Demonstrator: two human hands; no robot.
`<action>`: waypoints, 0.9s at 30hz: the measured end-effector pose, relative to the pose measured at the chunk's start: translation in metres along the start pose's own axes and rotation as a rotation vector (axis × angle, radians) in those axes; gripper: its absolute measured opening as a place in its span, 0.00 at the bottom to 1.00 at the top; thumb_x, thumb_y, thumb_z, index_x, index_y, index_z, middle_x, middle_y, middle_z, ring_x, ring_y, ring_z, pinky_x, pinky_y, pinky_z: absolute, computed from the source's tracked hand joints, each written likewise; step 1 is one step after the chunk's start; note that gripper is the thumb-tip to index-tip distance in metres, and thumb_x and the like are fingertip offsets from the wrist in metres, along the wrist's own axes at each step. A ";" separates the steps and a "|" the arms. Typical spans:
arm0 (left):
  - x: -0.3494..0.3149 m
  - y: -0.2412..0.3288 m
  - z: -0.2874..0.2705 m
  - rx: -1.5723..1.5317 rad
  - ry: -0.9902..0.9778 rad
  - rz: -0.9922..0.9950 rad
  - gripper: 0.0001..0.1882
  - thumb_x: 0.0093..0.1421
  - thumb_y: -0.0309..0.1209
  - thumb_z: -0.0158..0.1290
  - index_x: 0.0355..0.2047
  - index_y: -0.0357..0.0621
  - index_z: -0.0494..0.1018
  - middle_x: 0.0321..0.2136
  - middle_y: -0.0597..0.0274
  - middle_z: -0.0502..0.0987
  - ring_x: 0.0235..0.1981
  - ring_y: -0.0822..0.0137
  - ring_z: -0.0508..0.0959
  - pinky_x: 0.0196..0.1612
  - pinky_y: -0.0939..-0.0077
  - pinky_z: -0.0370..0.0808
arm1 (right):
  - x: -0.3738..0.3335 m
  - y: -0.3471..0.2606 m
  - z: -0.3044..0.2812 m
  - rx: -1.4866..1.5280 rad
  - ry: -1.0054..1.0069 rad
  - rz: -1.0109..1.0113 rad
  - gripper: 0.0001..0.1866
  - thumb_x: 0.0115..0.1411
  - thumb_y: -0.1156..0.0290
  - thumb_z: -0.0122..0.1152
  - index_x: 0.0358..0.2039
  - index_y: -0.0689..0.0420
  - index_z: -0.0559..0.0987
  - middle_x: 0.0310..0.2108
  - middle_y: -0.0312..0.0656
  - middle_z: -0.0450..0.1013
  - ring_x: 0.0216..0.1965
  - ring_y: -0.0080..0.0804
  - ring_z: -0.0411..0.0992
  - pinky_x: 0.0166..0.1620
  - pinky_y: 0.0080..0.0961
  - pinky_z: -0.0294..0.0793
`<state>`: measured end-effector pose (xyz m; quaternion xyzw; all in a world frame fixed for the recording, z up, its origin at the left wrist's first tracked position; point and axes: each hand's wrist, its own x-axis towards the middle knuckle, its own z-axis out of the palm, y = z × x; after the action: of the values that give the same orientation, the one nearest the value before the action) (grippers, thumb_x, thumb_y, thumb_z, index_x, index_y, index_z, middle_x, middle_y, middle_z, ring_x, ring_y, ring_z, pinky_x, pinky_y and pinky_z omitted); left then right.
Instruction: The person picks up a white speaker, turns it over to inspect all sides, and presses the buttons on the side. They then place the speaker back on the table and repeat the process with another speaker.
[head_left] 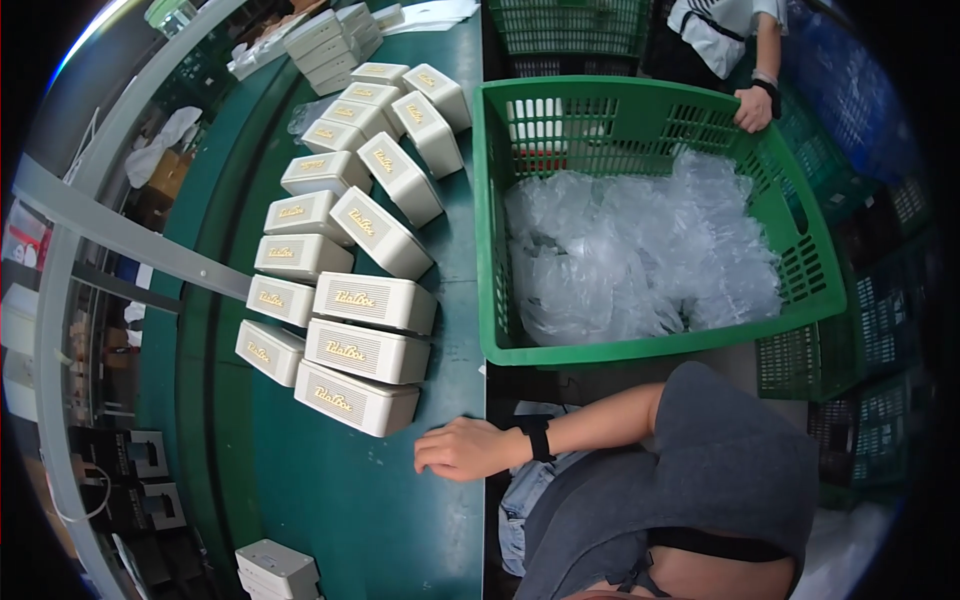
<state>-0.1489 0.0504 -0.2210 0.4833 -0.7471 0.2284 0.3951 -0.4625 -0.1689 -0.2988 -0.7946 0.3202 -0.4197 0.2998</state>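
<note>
My right hand [462, 449] rests on the green tabletop [370, 510], fingers loosely bent and nothing visible in them. A black band circles its wrist. Just beyond it stands the nearest of several cream box-shaped units [358, 398], apart from the fingers. These units have rounded edges, finely ribbed fronts and gold lettering. They run away from me in uneven rows, some angled, such as the slanted unit [382, 232]. My left hand is out of view.
A large green plastic crate [655, 350] with crumpled clear plastic bags [640, 250] stands right of the table. Another person's hand [754, 108] grips its far rim. White boxes [325, 45] are stacked far left; another white stack [275, 570] is near. A grey frame [150, 240] crosses the left side.
</note>
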 end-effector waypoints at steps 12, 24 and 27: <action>-0.041 -0.012 -0.026 0.782 -0.491 -1.047 0.45 0.46 0.47 0.61 0.58 0.32 0.57 0.53 0.39 0.64 0.54 0.41 0.65 0.58 0.50 0.60 | 0.000 -0.003 0.012 -0.041 0.022 -0.009 0.05 0.51 0.76 0.51 0.26 0.54 0.75 0.27 0.33 0.71 0.32 0.30 0.73 0.28 0.29 0.72; -0.044 -0.031 -0.004 0.557 -0.365 -0.769 0.42 0.52 0.46 0.57 0.60 0.34 0.55 0.56 0.40 0.62 0.56 0.43 0.63 0.60 0.52 0.58 | -0.001 -0.007 0.012 -0.047 0.081 0.007 0.04 0.51 0.75 0.51 0.24 0.54 0.75 0.24 0.32 0.71 0.30 0.29 0.73 0.28 0.29 0.72; -0.021 -0.006 0.007 0.536 -0.400 -0.764 0.41 0.53 0.45 0.56 0.60 0.34 0.55 0.56 0.40 0.61 0.57 0.43 0.63 0.60 0.52 0.58 | -0.001 -0.001 0.009 -0.084 0.059 -0.038 0.03 0.52 0.75 0.52 0.27 0.54 0.74 0.26 0.32 0.69 0.32 0.29 0.72 0.27 0.28 0.72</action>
<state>-0.1409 0.0544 -0.2423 0.8409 -0.4930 0.1542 0.1616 -0.4547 -0.1656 -0.3024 -0.7997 0.3312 -0.4346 0.2487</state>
